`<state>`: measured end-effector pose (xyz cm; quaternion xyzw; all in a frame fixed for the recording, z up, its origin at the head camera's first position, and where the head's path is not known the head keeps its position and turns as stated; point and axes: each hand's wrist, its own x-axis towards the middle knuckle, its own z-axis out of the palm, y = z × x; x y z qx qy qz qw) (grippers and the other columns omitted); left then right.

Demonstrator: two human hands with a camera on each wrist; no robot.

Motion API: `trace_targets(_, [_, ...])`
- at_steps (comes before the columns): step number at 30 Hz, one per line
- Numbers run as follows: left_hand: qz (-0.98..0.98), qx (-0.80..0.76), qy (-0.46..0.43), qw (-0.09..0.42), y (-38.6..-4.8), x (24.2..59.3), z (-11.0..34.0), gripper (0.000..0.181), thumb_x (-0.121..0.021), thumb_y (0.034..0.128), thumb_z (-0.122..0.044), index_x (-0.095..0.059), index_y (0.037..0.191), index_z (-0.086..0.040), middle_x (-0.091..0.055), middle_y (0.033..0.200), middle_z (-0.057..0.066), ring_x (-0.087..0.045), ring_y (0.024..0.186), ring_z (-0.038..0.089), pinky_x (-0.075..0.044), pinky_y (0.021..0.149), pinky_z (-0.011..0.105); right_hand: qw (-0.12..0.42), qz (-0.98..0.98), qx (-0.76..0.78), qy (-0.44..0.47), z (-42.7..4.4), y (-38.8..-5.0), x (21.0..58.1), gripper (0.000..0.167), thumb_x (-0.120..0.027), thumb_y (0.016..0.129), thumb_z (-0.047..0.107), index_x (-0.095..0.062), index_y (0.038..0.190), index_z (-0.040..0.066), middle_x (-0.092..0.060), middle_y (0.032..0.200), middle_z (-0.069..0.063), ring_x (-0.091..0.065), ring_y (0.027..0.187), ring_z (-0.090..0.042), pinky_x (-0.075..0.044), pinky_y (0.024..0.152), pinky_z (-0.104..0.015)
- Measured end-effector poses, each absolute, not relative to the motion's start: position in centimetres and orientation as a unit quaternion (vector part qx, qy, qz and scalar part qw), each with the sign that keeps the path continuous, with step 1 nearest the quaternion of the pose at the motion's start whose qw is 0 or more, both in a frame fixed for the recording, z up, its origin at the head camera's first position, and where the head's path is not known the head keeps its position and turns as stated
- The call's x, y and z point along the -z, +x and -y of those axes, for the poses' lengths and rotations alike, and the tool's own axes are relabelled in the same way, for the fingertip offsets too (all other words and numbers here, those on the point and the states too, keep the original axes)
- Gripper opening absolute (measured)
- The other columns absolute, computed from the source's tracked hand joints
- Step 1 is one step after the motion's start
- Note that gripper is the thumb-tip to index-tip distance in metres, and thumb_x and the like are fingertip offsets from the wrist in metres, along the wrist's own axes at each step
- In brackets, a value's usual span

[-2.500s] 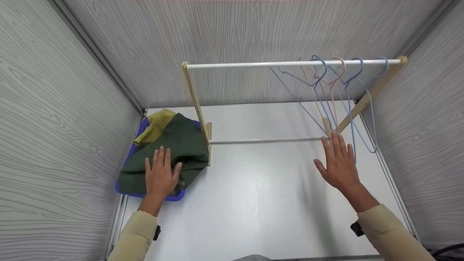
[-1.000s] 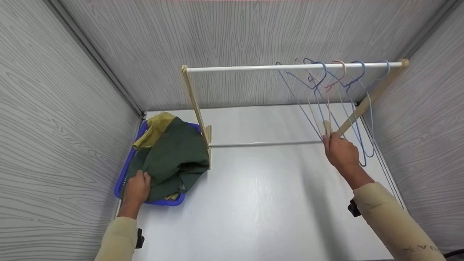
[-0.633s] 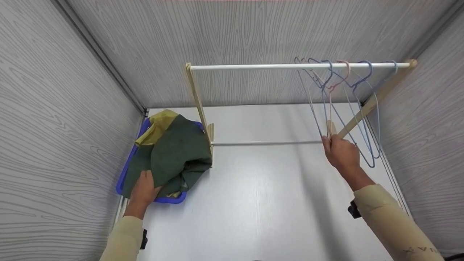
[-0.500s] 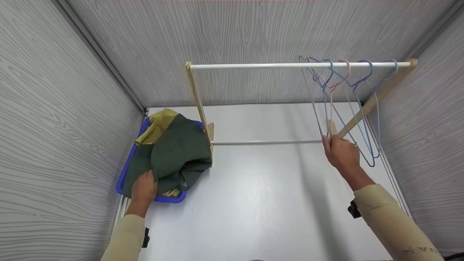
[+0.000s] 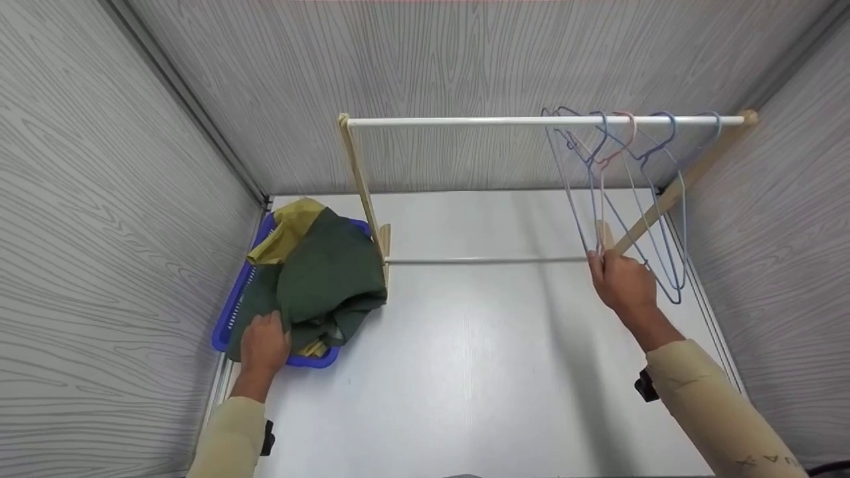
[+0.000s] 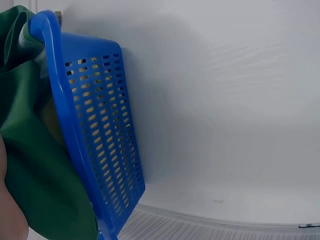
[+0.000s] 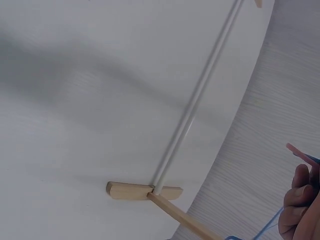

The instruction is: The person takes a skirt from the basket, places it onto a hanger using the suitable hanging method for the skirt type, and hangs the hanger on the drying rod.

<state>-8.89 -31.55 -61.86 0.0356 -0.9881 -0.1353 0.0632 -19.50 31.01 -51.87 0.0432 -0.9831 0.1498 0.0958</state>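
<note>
My left hand [image 5: 265, 342] grips the near edge of a dark green garment [image 5: 329, 272], which lies heaped with a mustard-yellow piece of cloth [image 5: 285, 232] in a blue plastic basket [image 5: 229, 328]. In the left wrist view the green cloth [image 6: 45, 175] spills over the basket's rim [image 6: 65, 105]; only part of that hand shows. My right hand [image 5: 624, 282] holds the lower end of a clothes hanger [image 5: 570, 192] at the left of the hanging group. Its curled fingers [image 7: 297, 195] appear at the right wrist view's edge, beside pink and blue hanger pieces. How many hangers it holds is hard to see.
A rack with a white top rail [image 5: 451, 122], a lower bar [image 5: 491, 260] and wooden legs [image 5: 358, 176] stands on the white table [image 5: 451, 372]. Several blue and pink hangers [image 5: 664, 139] hang at its right. Grey wood-grain panels [image 5: 425, 60] enclose the sides and back.
Both hands were spread flat; the left has since taken hold of the green garment and shifted slightly right, the right has gripped a hanger. The leftmost hanger has swung toward the right.
</note>
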Motion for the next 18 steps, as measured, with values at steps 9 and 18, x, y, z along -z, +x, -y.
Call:
trace_targets(9, [0.991,0.092,0.029,0.096,-8.6,61.1,30.3,0.028,-0.067,0.0887,-0.008,-0.06,0.103,0.014,-0.063,0.09,0.028,-0.054,0.085,0.043,-0.044,0.076,0.057,0.086,0.985,-0.134,0.06,-31.9,-19.4,51.9,0.056,-0.035,0.107,0.043,-0.053,0.071,0.004,-0.049,0.054,-0.009,-0.045,0.046,-0.023,-0.033,0.043,-0.037])
trace_targets(18, [0.992,0.084,0.058,0.077,-8.6,61.4,29.8,0.036,-0.067,0.0913,-0.013,-0.06,0.114,0.014,-0.065,0.102,0.03,-0.053,0.095,0.044,-0.04,0.081,0.056,0.127,0.979,-0.136,0.084,-32.3,-19.2,51.9,0.052,-0.04,0.106,0.037,-0.047,0.063,0.008,-0.044,0.05,-0.006,-0.04,0.042,-0.022,-0.03,0.04,-0.036])
